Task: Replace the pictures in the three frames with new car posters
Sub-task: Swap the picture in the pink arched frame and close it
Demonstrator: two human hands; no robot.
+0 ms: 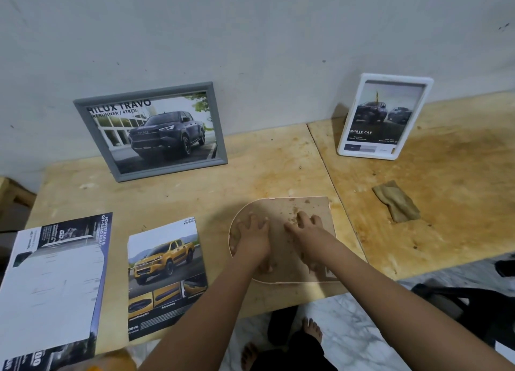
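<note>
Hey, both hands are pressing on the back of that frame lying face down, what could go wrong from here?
1. The face-down frame lies near the front edge of the table; hard pressing from the left hand and right hand might slide it off.
2. The gray frame only leans on the wall; jolting the table could topple it.
3. The brochure at the far left seems to overhang the edge and may slip.

grey frame (150, 132) leaning on wall | white frame (384, 116) upright | arched frame (281, 206) face-down | yellow-truck poster (165, 276) flat
</note>
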